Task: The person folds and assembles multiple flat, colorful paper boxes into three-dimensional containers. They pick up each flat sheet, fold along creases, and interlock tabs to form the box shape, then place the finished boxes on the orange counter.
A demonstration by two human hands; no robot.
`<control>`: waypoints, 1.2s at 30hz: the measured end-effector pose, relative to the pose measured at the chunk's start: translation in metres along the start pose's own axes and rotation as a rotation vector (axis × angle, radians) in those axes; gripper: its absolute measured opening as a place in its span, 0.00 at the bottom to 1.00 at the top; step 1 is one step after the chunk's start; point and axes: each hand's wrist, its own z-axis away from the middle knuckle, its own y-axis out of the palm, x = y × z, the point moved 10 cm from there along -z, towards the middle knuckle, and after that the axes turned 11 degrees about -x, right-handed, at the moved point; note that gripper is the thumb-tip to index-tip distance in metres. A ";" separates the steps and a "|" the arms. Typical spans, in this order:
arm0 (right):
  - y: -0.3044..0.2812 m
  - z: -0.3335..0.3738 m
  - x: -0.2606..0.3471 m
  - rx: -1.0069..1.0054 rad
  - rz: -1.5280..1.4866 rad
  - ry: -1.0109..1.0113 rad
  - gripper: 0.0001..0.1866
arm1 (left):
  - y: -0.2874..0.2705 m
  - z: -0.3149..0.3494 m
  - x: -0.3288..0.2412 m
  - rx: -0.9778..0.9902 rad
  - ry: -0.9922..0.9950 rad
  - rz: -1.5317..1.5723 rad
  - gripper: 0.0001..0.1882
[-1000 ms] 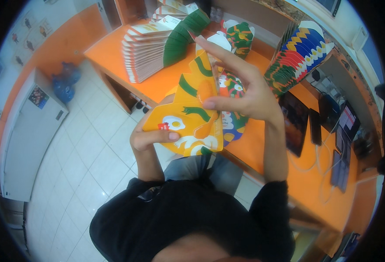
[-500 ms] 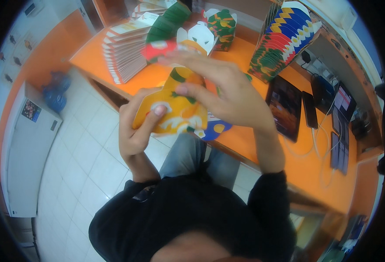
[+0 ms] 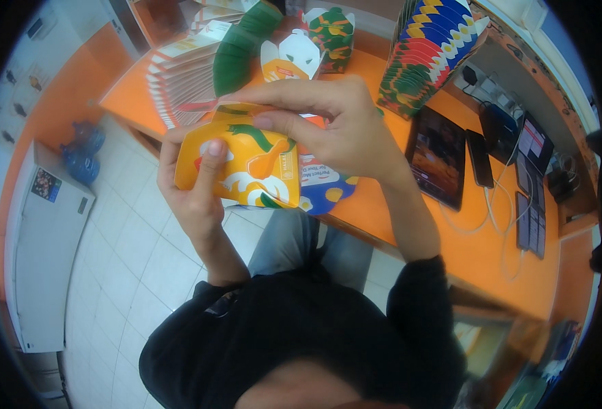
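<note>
A yellow paper food box (image 3: pixel 273 180) with green, orange and white patterns is held up over the table's front edge. My left hand (image 3: pixel 195 187) grips its left side, the thumb lying on the patterned face and the fingers behind. At the box's top edge my right hand (image 3: pixel 348 129) is closed on a flap, thumb in front and fingers over the far side. Behind and below the box, part of a blue patterned carton (image 3: pixel 335 198) shows; the rest is hidden.
On the orange table (image 3: pixel 492 259), a fanned stack of cartons (image 3: pixel 178 75) lies at the far left. An open white-and-yellow box (image 3: pixel 290 61) and a green patterned box (image 3: pixel 331 41) stand behind my hands. Nested boxes (image 3: pixel 427 58), a tablet (image 3: pixel 437 157) and a phone (image 3: pixel 479 157) are right.
My right fingers, raised and blurred earlier, have come down onto the box's top edge. The red flap beneath them has folded down from view. Both hands and the box sit slightly further left.
</note>
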 end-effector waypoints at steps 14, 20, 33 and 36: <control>-0.019 -0.006 0.003 -0.148 0.033 -0.218 0.11 | 0.030 0.028 0.051 0.068 -0.566 0.317 0.22; -0.010 -0.003 0.012 -0.037 -0.103 -0.366 0.10 | 0.026 0.027 0.048 0.063 -0.590 0.408 0.23; 0.001 0.000 0.010 -0.016 -0.240 -0.249 0.07 | 0.050 0.047 0.058 0.217 -0.975 0.809 0.27; 0.000 -0.001 0.007 -0.023 -0.304 -0.170 0.10 | 0.050 0.050 0.066 0.195 -1.011 0.640 0.25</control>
